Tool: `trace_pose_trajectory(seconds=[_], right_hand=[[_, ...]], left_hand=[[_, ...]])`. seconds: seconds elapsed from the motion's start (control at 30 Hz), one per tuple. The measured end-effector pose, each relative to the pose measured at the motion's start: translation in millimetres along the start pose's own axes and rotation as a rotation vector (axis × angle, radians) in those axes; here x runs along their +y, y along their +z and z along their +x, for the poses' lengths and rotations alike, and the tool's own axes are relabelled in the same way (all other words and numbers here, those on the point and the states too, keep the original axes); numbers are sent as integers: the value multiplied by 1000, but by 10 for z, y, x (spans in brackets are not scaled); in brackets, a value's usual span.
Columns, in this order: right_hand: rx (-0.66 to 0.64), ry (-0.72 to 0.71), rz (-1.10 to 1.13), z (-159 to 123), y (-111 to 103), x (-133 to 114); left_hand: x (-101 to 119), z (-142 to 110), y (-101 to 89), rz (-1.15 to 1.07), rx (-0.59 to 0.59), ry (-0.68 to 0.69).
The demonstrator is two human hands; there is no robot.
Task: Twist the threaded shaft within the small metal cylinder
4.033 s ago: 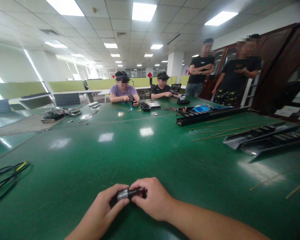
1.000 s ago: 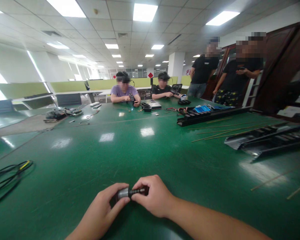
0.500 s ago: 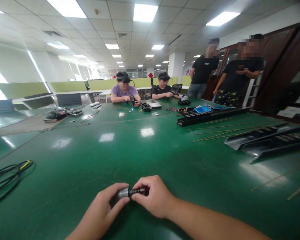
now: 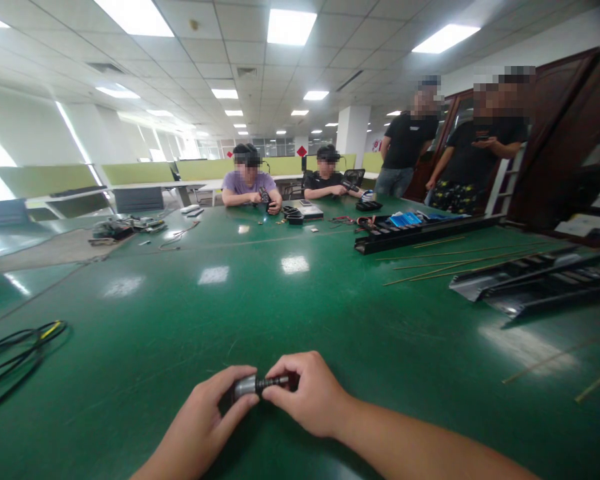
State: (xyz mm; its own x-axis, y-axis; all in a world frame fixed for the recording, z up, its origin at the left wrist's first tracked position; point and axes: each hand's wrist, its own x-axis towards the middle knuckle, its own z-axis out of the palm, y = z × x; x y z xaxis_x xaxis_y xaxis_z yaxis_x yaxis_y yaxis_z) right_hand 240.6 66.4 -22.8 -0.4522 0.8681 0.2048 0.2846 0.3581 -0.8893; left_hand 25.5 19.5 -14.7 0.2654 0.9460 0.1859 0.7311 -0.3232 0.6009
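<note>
This is an open-plan office floor turned over to hardware assembly, more workroom than desk space. The long green-topped table at the centre carries black drag chains, thin rods, coiled black cable and scattered small components, and a small metal-and-black fitting sits between the left hand and right hand at its near edge. Beyond the table stand rows of desks with green partitions, under a tiled ceiling with panel lights. Dark wooden doors stand to its right.
</note>
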Motion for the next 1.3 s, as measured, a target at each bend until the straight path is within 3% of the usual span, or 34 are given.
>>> trace_pose_trajectory(seconds=[1.3], right_hand=[[8,20,24,-5,-5,-41]], left_hand=[[0,-22,-46,48,39,27]])
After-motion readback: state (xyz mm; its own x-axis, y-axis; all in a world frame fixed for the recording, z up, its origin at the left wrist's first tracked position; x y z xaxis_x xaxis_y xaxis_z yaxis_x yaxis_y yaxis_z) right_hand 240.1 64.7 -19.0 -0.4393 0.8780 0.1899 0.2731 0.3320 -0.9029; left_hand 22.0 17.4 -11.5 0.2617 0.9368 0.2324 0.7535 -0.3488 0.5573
